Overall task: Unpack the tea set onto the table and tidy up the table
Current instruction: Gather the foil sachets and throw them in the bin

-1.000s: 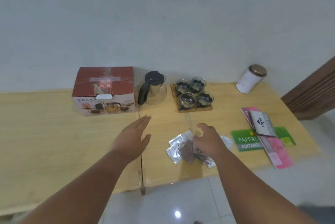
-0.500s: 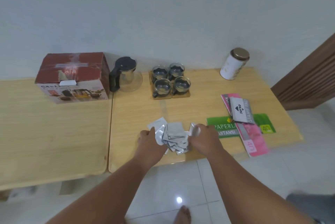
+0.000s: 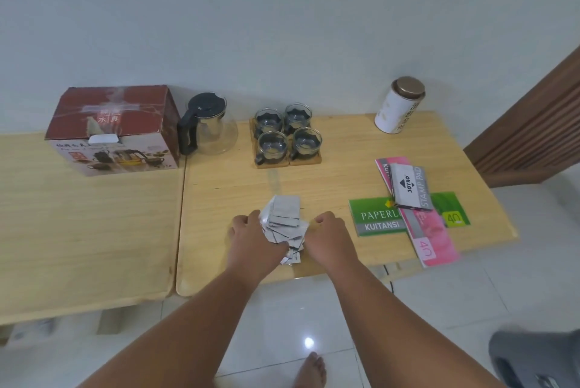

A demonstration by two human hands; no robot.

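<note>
A heap of silver sachets [image 3: 285, 219] lies near the front edge of the right wooden table [image 3: 339, 180]. My left hand [image 3: 251, 238] presses against the heap's left side and my right hand [image 3: 329, 235] against its right side, squeezing the sachets together between them. At the back stand a glass teapot [image 3: 210, 127] with a black lid and handle and several glass cups [image 3: 287, 133] on wooden coasters. The red tea-set box [image 3: 113, 130] sits on the left table, shut.
A white tin with a gold lid [image 3: 400, 106] stands at the back right. A green receipt book [image 3: 376, 216], a pink booklet [image 3: 430, 230] and a grey stamp pad box [image 3: 409, 188] lie at the right. A wooden slatted panel [image 3: 533, 124] borders the right table.
My left hand came down from above the table to the sachets. Both hands have pushed the scattered sachets into one tight heap.
</note>
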